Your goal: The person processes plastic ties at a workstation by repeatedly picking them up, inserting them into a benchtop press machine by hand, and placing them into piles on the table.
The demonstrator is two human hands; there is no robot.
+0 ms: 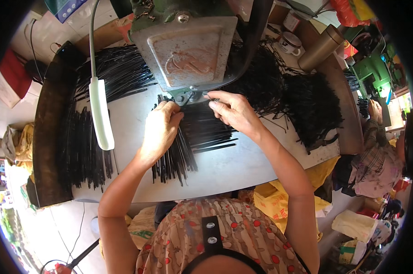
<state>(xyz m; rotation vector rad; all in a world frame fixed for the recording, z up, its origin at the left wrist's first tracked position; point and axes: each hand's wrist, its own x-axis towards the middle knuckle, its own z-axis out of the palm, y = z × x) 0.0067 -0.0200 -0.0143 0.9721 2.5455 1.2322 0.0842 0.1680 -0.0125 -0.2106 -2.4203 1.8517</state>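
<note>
from afar i see the left hand (162,125) pinching black strips (177,157) by the machine (186,57), but cannot tell whether the right hand (236,113) grips anything.

The thin strips (174,155) were glossy black against a pale grey tabletop (243,169). The machine (158,20) was dark green, its silvery plate (151,55) marked by a rust-brown raised figure (188,64). The lamp (101,114) was white, the flask (320,49) bronze, the bag (270,201) yellow. The person's garment (179,233) carried brown and tan blotches with red spots; its strap (211,233) was black with silvery studs (210,225).
</note>
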